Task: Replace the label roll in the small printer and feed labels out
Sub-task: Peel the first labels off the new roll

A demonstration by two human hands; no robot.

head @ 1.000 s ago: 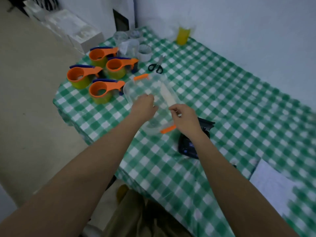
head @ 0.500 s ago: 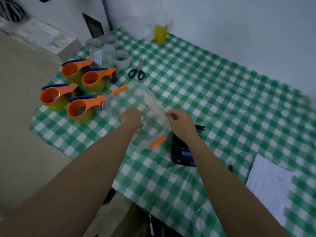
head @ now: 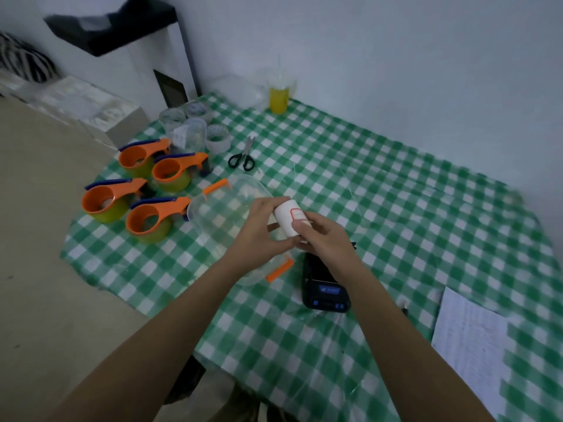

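**A new label roll held above the printer**

The label roll (head: 288, 217) is in the air, just behind the small printer (head: 324, 286) and above the clear plastic box (head: 227, 214). Both hands are on it. The left hand (head: 259, 231) pinches it from the left side with thumb and fingers. The right hand (head: 326, 236) closes on its lower end, with the thumb pressed on the front near a red-framed label.

I judge the roll light and quite stiff as a cylinder, but the paper can unwind or crease. It is better to hold it by the two flat ends, and to keep the loose edge free.

The printer lies on a table with a green checked cloth (head: 396, 208). Left of the printer are orange tape dispensers (head: 149, 216); behind it, scissors (head: 242, 158) and a yellow drink (head: 278, 99) near the white wall. A paper sheet (head: 472, 339) lies right of the printer.
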